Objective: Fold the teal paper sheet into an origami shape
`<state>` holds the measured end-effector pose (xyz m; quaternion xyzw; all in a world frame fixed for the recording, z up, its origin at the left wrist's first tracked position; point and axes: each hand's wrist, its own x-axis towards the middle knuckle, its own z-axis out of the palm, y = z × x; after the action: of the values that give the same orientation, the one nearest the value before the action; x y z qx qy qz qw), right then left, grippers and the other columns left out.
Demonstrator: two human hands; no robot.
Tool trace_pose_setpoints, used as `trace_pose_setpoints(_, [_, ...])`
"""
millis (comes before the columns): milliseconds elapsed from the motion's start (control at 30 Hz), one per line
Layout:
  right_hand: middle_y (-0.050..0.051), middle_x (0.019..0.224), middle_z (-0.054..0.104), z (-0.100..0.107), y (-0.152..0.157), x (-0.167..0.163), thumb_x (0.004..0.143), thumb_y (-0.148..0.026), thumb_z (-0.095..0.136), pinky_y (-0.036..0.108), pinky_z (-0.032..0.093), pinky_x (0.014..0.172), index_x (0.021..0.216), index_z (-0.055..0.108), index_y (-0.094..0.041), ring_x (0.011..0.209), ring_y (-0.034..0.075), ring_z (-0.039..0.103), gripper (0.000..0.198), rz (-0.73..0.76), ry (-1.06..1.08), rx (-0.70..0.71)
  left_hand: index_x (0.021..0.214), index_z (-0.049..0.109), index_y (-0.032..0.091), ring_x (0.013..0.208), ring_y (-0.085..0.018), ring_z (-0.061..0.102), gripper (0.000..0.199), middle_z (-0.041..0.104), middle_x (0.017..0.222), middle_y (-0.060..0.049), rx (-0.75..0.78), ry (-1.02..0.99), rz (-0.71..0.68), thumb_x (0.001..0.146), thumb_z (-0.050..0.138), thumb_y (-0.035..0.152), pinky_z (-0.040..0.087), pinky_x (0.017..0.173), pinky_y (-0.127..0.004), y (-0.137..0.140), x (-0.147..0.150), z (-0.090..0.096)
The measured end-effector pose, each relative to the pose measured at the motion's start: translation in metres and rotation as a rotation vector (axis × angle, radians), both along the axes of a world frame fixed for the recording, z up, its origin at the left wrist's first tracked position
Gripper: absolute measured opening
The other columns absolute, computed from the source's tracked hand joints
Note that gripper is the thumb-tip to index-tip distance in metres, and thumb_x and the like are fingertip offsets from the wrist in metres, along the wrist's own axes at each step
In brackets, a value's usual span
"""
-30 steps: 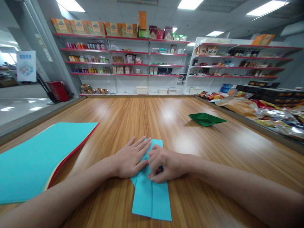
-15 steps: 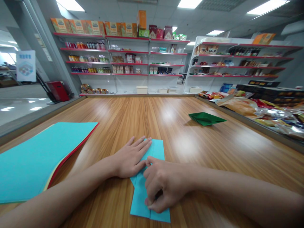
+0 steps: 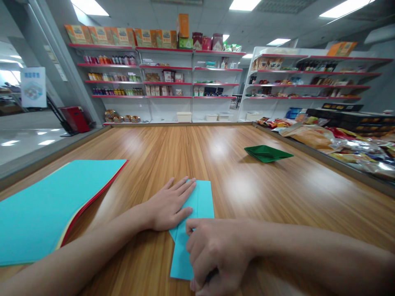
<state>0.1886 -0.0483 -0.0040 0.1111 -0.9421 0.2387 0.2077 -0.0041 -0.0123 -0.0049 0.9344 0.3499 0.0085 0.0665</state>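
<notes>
A folded strip of light blue paper lies lengthwise on the table in front of me, with a crease running along it. My left hand lies flat over its upper left side, fingers spread and pointing away from me. Against the lower right part rests my right hand, its fingers curled in and the knuckles up. It covers the strip's near right corner, and its fingertips are mostly hidden. A small corner of blue paper juts out at the strip's left side below my left palm.
On the left lies a stack of coloured paper sheets, light blue on top with yellow and red edges. A folded green paper piece sits at the right back. Packaged snacks line the right edge; stocked shelves stand behind the wooden table.
My right hand has slid down along the strip toward me, now covering its near right corner and baring more of its upper part. My left hand stays in place.
</notes>
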Motion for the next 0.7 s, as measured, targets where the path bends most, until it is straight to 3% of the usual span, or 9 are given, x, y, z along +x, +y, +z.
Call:
trace_pose_setpoints(33, [-0.004,0.054,0.061,0.000,0.004,0.001,0.078,-0.021,0.058,0.026,0.037,0.072,0.063,0.062,-0.016,0.055,0.008,0.055,0.017,-0.031,0.042,-0.018,0.148,-0.003,0.023,0.142,-0.027,0.003,0.069,0.003,0.155,-0.007,0.002,0.000,0.000,0.092,0.018,0.059,0.008,0.111,-0.054,0.000,0.000,-0.001])
trace_pose_setpoints(67, [-0.003,0.052,0.059,0.000,0.011,0.003,0.078,-0.021,0.057,0.025,0.039,0.071,0.060,0.060,-0.016,0.053,0.007,0.052,0.019,-0.155,0.082,-0.053,0.148,-0.001,0.023,0.142,-0.027,0.003,0.069,0.003,0.155,-0.007,0.002,0.001,-0.002,0.092,0.018,0.059,0.008,0.112,-0.054,0.001,-0.001,-0.002])
trace_pose_setpoints(167, [0.000,0.055,0.058,-0.002,0.044,0.016,0.079,-0.021,0.056,0.024,0.039,0.060,0.057,0.059,-0.015,0.053,0.009,0.049,0.023,-0.696,0.150,-0.085,0.148,0.001,0.023,0.142,-0.027,0.003,0.068,0.004,0.155,-0.007,0.000,0.006,-0.011,0.092,0.018,0.058,0.008,0.112,-0.052,0.001,-0.003,-0.003])
trace_pose_setpoints(267, [0.002,0.059,0.061,-0.007,0.078,0.031,0.080,-0.028,0.057,0.023,0.036,0.052,0.065,0.066,-0.014,0.053,0.010,0.050,0.022,-1.009,0.041,-0.219,0.148,-0.002,0.022,0.142,-0.027,0.003,0.069,0.004,0.155,-0.007,0.009,-0.003,-0.021,0.093,0.018,0.058,0.007,0.112,-0.051,0.001,-0.004,-0.003])
trace_pose_setpoints(400, [0.004,0.070,0.066,-0.013,0.095,0.039,0.079,-0.031,0.059,0.022,0.040,0.056,0.083,0.070,-0.012,0.062,0.012,0.056,0.022,-1.061,0.020,-0.368,0.148,-0.002,0.021,0.142,-0.027,0.003,0.069,0.004,0.155,-0.008,0.012,-0.005,-0.022,0.093,0.018,0.058,0.007,0.112,-0.051,0.000,-0.005,-0.002])
trace_pose_setpoints(700, [-0.001,0.056,0.054,-0.009,0.078,0.025,0.078,-0.030,0.060,0.021,0.032,0.050,0.078,0.071,-0.011,0.053,0.009,0.046,0.021,-0.958,-0.107,-0.281,0.148,0.000,0.022,0.142,-0.027,0.003,0.068,0.005,0.155,-0.007,0.009,-0.010,-0.028,0.093,0.018,0.057,0.008,0.112,-0.051,0.000,-0.007,-0.003])
